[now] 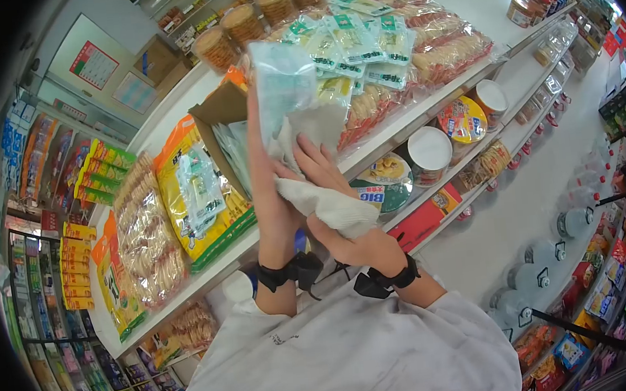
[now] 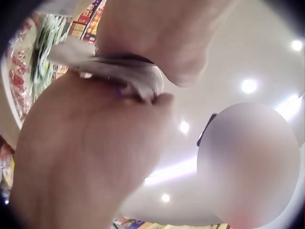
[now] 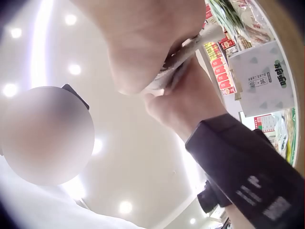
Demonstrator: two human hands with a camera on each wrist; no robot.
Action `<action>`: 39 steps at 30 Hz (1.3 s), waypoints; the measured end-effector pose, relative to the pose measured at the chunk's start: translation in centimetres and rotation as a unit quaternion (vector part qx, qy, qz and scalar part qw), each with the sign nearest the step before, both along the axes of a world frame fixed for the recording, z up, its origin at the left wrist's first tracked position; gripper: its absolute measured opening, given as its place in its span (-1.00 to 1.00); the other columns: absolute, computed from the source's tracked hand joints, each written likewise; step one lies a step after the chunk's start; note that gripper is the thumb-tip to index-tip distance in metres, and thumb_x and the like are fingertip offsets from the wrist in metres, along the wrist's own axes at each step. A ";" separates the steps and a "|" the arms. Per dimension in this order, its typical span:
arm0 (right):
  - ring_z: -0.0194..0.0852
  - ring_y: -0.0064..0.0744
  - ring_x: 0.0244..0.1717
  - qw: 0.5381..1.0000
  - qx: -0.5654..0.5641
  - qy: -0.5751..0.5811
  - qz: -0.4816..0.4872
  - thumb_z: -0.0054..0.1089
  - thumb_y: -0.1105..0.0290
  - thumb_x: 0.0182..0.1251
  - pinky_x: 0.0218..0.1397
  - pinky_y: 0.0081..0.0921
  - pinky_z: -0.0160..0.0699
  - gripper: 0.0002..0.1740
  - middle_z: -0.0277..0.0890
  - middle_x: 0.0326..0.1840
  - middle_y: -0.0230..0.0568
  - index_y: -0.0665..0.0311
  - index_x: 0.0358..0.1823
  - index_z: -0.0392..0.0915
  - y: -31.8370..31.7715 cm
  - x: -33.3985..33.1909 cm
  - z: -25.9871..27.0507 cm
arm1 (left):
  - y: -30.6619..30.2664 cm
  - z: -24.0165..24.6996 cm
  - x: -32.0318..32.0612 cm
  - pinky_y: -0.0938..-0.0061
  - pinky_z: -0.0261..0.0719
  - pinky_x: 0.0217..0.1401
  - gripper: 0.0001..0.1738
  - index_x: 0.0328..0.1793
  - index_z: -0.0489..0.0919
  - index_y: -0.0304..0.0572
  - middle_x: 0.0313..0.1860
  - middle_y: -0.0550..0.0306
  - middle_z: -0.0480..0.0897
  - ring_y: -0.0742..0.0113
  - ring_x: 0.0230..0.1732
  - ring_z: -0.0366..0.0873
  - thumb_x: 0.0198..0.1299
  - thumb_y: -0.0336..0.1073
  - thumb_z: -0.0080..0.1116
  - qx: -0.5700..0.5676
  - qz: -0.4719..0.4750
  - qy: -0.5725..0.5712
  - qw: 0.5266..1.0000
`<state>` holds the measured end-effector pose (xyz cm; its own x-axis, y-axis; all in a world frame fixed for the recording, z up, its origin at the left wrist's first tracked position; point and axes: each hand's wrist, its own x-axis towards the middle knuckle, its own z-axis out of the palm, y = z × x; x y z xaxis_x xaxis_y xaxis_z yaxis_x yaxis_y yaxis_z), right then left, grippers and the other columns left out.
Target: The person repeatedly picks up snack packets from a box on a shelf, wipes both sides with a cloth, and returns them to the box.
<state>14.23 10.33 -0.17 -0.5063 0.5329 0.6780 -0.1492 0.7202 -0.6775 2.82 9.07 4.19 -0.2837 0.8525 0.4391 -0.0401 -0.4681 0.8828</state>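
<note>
My left hand (image 1: 265, 181) is upright, its blurred fingers straight along the left edge of a translucent, pale green packet (image 1: 284, 82). A pale cloth (image 1: 333, 207) bunches in my right hand (image 1: 322, 172), whose bent fingers grip it; part of the cloth lies against the packet's lower end. In the left wrist view, the cloth (image 2: 114, 69) runs between my left hand (image 2: 157, 36) and my right hand (image 2: 90, 143). The right wrist view shows the cloth (image 3: 183, 55) between my right hand (image 3: 152, 43) and left hand (image 3: 188, 98). The fingertips behind the cloth are hidden.
An open cardboard box (image 1: 220, 110) with packets stands left of my hands. Green-and-white packets (image 1: 359, 39) lie on bagged snacks (image 1: 449, 53) at the upper right. Yellow bags (image 1: 197, 187) lie left of the box. Cup noodles (image 1: 429, 149) stand on the shelf below.
</note>
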 end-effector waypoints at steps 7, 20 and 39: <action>-0.17 0.16 0.63 0.984 0.007 0.095 -0.151 -0.13 0.11 0.53 0.62 -0.02 -0.31 -0.39 0.09 0.57 0.10 0.27 0.49 0.27 3.2 1.4 1.3 | -1.5 -2.0 0.2 0.37 0.18 0.51 -0.36 0.56 0.25 -0.29 0.49 -0.02 0.36 0.25 0.47 0.29 0.38 -0.36 0.11 -0.050 -0.068 0.124 0.989; 0.47 -0.39 0.25 0.917 -0.302 0.246 -0.088 0.04 0.21 0.57 0.29 -0.50 0.37 -0.58 0.51 0.24 -0.19 0.37 0.26 0.45 1.4 2.8 -2.4 | -0.4 -2.1 0.5 0.31 0.33 0.43 -0.37 0.43 0.37 -0.32 0.35 -0.01 0.47 0.22 0.33 0.44 0.24 -0.43 0.28 -0.040 0.035 0.178 0.983; 0.05 0.14 0.56 0.988 0.071 0.023 -0.135 0.12 0.37 0.31 0.59 -0.07 -0.15 -0.50 0.27 0.47 0.10 0.35 0.28 0.49 2.3 1.6 1.3 | -1.2 -4.0 0.4 0.38 0.21 0.46 -0.13 0.52 0.24 -0.34 0.37 0.00 0.40 0.27 0.38 0.32 0.49 0.34 -0.40 -0.182 -0.086 0.050 0.978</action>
<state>15.85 12.60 1.14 -0.3250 0.5428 0.7744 0.0325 0.8248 -0.5645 3.24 7.84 0.18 -0.0940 0.9887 0.1165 0.0040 -0.1167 0.9932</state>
